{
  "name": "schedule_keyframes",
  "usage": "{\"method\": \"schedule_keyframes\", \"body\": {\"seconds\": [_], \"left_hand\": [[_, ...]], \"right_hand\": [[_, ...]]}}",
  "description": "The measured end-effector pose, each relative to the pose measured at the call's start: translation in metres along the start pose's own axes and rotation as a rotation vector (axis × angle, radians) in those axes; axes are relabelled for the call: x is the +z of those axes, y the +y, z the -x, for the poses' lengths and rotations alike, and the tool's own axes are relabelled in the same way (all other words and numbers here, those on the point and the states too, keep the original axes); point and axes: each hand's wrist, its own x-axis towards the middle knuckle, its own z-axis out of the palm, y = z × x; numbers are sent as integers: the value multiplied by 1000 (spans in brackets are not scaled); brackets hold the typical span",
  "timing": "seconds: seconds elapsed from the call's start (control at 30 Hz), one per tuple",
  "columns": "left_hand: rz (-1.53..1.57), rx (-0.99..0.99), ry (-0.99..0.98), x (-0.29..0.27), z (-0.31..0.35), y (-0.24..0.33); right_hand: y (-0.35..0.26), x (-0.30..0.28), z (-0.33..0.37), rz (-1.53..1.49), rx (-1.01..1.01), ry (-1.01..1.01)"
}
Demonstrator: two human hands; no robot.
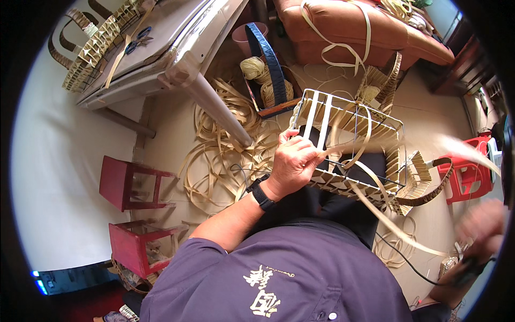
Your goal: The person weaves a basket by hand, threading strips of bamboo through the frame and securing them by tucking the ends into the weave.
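Observation:
A rectangular basket (399, 155) with a dark wire frame rests over my lap, its sides wrapped in pale flat strips. Two white strips (319, 121) cross its frame near the left end. My left hand (296, 163), wearing a black wristband, is closed at the frame's near left corner and pinches a flat weaving strip. From there a pale strip (370, 144) runs right across the basket, smeared by motion. Another strip (394, 228) trails from the near rim toward the lower right. Far to the right, my right hand (480, 228) is blurred, so its fingers cannot be read.
Loose strips (225, 139) lie heaped on the floor beside a table leg (214, 107). A blue-handled basket (273, 70) holds strip rolls. Scissors (137, 40) lie on the table. Red stools (126, 185) stand left, a red plastic stool (469, 172) right, an orange-brown sofa (343, 35) beyond.

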Motion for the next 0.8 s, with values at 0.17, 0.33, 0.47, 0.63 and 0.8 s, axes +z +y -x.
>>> {"method": "schedule_keyframes", "body": {"seconds": [0.17, 0.33, 0.47, 0.63, 0.8], "left_hand": [[-26, 11, 19, 0, -1, 0], [-19, 4, -32, -1, -2, 1], [-24, -24, -34, -4, 2, -3], [-7, -12, -13, -1, -1, 1], [7, -6, 9, -1, -5, 4]], "right_hand": [[64, 96, -68, -222, 442, 208], [123, 152, -116, -106, 668, 719], [119, 162, -145, 313, 615, 865], [130, 160, -147, 452, 698, 797], [139, 149, -169, 573, 678, 827]]}}
